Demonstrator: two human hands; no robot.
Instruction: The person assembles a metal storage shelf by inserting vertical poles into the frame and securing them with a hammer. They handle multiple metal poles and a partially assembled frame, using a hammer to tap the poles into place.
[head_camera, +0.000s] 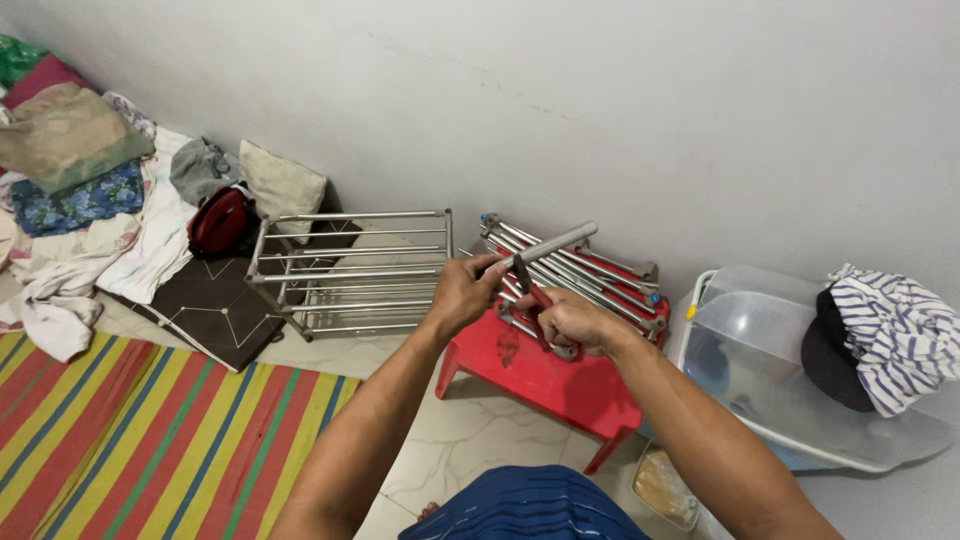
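Observation:
My left hand grips a short silver metal tube that points up to the right. My right hand holds a red-handled tool, a pair of pliers by the look of it, with its tip up against the tube. Both hands hover over a red plastic stool. A bundle of several silver rods with joints lies on the stool, just behind my hands.
A partly built metal rack stands on the floor by the wall at left. A striped mat, piled clothes and pillows and a red bag fill the left. A clear plastic tub with a striped cloth and dark cap stands at right.

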